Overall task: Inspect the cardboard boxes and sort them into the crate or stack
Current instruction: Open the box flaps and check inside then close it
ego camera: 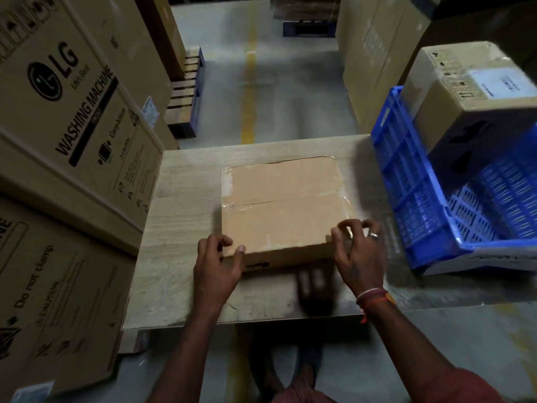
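1. A flat taped box [280, 203] lies on the worktop [180, 228], with a blue crate [406, 181] just to its right.
2. The left hand [216, 264] grips the box's near left corner, thumb on top and fingers curled round the side. The right hand [359, 251] pinches the near right corner with bent fingers.
3. The box looks stiff and probably light. Its tape is glossy and may be slippery, so the bare cardboard edges at opposite corners are the better hold.
4. The far flap edge seems slightly lifted or torn, so it could be fragile there.
5. The underside and far side are hidden. Print on the near side is blurred. Another box [465, 91] sits tilted in the crate and is cut off at the right. No stack is clearly identifiable.
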`<state>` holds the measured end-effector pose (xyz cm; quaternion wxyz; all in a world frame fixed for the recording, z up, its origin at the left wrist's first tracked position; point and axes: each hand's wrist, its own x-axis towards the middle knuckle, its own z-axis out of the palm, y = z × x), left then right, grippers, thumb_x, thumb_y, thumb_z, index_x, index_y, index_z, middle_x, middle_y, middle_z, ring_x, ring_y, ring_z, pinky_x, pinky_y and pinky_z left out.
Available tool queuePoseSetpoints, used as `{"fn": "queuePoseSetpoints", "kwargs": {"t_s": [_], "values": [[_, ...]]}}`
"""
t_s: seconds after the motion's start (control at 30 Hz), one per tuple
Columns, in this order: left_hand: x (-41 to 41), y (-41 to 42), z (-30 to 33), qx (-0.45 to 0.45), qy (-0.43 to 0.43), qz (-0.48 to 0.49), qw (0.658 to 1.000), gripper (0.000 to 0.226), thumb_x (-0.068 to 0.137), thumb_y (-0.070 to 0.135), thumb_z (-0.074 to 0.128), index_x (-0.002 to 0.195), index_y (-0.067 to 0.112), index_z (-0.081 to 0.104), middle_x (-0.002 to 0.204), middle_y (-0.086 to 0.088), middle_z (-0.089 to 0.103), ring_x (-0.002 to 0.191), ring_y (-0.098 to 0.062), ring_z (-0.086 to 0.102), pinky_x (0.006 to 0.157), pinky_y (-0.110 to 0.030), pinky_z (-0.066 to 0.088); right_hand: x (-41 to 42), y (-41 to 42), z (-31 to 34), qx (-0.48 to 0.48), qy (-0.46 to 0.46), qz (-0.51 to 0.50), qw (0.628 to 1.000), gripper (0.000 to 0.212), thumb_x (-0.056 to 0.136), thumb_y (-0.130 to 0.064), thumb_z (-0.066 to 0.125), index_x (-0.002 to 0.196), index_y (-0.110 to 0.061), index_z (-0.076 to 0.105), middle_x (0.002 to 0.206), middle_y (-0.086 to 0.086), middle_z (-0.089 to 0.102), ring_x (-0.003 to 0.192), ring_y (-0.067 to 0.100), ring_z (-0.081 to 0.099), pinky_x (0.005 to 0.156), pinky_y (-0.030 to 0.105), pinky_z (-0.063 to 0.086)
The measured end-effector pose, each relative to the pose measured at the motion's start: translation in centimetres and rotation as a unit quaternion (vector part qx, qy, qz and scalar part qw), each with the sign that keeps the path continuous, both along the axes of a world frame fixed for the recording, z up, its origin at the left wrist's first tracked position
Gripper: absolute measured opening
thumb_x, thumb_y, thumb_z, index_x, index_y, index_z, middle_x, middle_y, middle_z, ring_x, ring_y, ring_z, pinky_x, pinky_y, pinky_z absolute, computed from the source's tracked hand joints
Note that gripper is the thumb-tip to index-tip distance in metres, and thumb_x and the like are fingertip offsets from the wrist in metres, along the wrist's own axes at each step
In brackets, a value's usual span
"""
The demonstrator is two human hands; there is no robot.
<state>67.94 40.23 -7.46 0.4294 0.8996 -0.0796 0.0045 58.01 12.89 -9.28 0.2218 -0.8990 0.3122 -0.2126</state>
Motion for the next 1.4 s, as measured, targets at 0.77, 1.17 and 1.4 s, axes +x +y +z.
{"fn": "queuePoseSetpoints", "kwargs": {"t_s": [0.77,1.17,1.4], "values": [[6.9,-10.9,-1.2,0.332,-0.075,-0.173,0.924,0.080,0.098,0.058,0.002,0.167,0.018,0.004,0.174,-0.012,-0.004,0.161,-0.027,-0.008,0.129,-0.052,-0.003,10.9,1.5,1.5,-0.123,0.217,0.177,0.952,0.074,0.099,-0.057,0.014,0.163,-0.021,0.026,0.172,0.002,0.022,0.160,0.024,0.013,0.119,0.074,-0.001],[8.7,-10.4,0.3,0.320,-0.097,-0.133,0.933,0.064,0.098,0.056,0.040,0.157,0.032,0.037,0.169,-0.009,0.026,0.157,-0.028,0.017,0.125,-0.064,0.011,12.8,0.8,1.9,-0.110,0.204,0.186,0.955,0.058,0.104,-0.054,0.031,0.160,-0.036,0.030,0.172,-0.004,0.022,0.160,0.025,0.007,0.110,0.084,-0.004],[11.1,-9.6,1.5,0.236,0.091,-0.070,0.965,0.110,0.077,0.081,0.063,0.164,0.042,0.007,0.174,0.000,-0.012,0.157,-0.039,0.014,0.118,-0.062,0.029,12.2,-2.3,2.7,0.051,0.220,0.023,0.974,0.086,0.090,-0.074,0.050,0.162,-0.041,0.016,0.173,0.007,-0.001,0.153,0.046,0.013,0.105,0.074,0.031]]}}
